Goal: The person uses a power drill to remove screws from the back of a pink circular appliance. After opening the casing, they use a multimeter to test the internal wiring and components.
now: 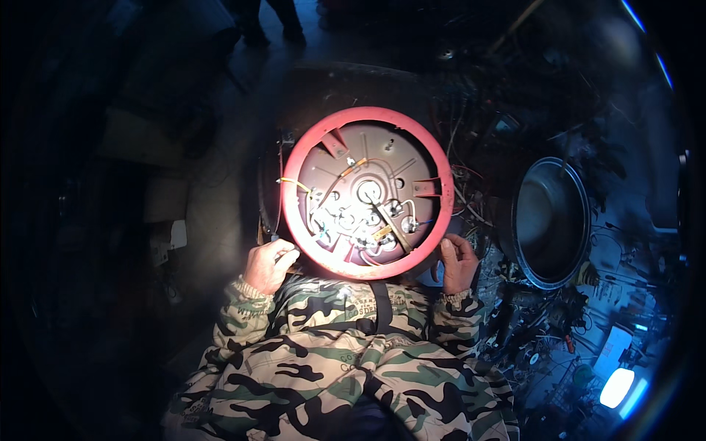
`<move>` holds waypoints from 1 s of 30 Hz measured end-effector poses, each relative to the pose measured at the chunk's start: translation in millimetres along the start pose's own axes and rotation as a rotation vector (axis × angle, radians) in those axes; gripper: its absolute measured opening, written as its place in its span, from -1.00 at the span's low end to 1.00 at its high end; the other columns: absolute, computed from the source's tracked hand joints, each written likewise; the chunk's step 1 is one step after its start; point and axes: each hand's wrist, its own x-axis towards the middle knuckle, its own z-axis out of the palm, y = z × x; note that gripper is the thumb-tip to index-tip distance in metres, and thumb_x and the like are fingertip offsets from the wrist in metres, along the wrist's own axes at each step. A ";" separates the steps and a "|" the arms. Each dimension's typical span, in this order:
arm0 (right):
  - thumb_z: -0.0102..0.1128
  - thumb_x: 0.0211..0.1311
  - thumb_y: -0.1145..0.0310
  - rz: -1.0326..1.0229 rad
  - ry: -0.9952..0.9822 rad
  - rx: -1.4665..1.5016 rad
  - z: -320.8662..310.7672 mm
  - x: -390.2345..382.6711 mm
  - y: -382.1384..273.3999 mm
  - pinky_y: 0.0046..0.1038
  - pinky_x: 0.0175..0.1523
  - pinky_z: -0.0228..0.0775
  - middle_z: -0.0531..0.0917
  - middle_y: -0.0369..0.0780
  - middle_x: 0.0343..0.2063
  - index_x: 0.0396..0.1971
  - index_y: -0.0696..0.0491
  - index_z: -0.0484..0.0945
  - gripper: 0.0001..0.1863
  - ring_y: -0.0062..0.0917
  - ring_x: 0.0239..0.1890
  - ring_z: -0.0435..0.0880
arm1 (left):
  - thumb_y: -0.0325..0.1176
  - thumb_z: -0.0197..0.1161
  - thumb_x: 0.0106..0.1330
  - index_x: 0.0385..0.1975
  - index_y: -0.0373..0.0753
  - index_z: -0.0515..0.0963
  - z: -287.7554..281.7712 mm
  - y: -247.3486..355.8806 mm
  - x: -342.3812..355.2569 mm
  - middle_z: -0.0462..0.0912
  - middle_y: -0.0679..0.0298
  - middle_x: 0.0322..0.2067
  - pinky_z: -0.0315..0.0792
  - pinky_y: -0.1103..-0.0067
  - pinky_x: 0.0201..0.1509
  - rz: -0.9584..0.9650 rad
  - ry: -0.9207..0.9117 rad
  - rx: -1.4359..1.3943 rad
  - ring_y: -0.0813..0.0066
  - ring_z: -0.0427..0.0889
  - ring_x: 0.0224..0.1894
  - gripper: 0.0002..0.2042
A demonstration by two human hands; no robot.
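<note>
A round appliance housing (368, 273) with a red rim is in front of my lap, its inside facing up. Coloured wires, metal fittings and a small yellow-brown piece (383, 233) show inside under a bright light. My left hand (270, 266) is closed at the lower left of the rim, thumb and forefinger together; anything pinched there is too small to make out. At the lower right, my right hand (459, 264) curls with its thumb against the rim's outer edge, and its other fingers are partly hidden. A flat metal strip (394, 226) slants across the lower right of the inside.
To the right a round metal pot (550, 220) stands with its mouth up. Cables, small parts and dark scrap (540, 323) crowd the floor around it. A bright lamp (617, 387) glows at the lower right. Another person's legs (272, 22) stand at the far top.
</note>
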 end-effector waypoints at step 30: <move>0.26 0.35 0.40 0.077 0.197 -0.157 -99.2 -32.4 94.1 -0.48 -0.31 0.55 0.72 -0.14 -0.43 -0.18 0.29 0.62 -0.77 -0.53 -0.43 0.71 | -0.46 0.28 0.33 -0.37 -0.42 0.65 -3.5 20.0 3.3 0.69 0.29 -0.52 0.40 0.66 -0.50 -0.191 -0.084 -0.014 0.68 0.52 -0.57 -0.87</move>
